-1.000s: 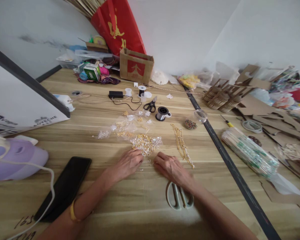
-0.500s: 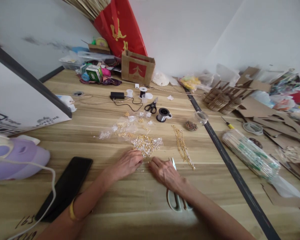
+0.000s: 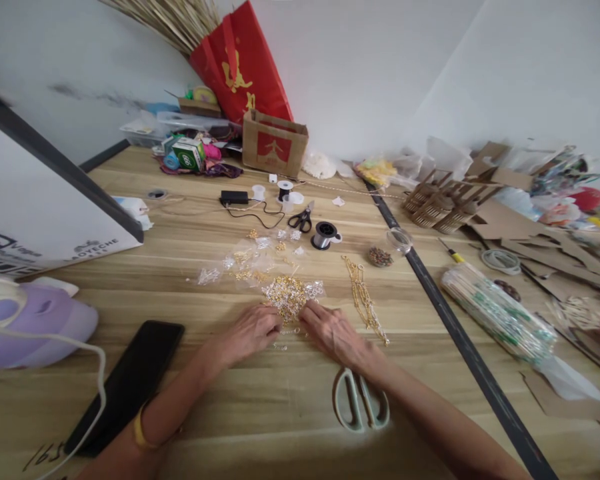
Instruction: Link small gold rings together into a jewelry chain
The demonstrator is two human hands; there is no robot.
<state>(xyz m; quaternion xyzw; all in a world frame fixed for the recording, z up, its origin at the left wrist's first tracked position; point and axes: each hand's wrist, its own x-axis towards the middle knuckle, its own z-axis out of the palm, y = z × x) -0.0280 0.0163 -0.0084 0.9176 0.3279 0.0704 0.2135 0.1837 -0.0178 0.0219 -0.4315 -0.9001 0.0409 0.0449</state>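
Fingers (image 3: 274,325) of both hands curled, tips drawn in close; too small and partly hidden, cannot tell if anything sits pinched between them. Compared with half a second ago: right hand (image 3: 330,328) has gone forward, off the spot beside the left fingertips, to the near right edge of the pile of gold and silver pieces (image 3: 286,293). Short silver chain (image 3: 287,331), mostly covered by the right hand then, now shows in the gap between the hands, ring at its right end. Blades of the pale-handled scissors (image 3: 355,399) showed past the right hand then, hidden under hand and forearm now; both handle loops in view. Left hand (image 3: 253,328) roughly same place, near left edge of the pile.

Pose: forearms angle in from the lower corners, palms down, hands low over the table (image 3: 260,407), backs up, fingers pointing inward at each other. Yellow bracelet (image 3: 141,430) on left forearm near the frame bottom.

Right fingertips at the pile edge, touching or just beside, cannot tell which. Left fingertips likewise, near the chain's left end. Second short chain (image 3: 280,347) lies on the wood just nearer the body. Small clear bags (image 3: 250,257) beyond the pile, gold chains (image 3: 364,300) laid out right of it, black phone (image 3: 125,387) left of the left forearm
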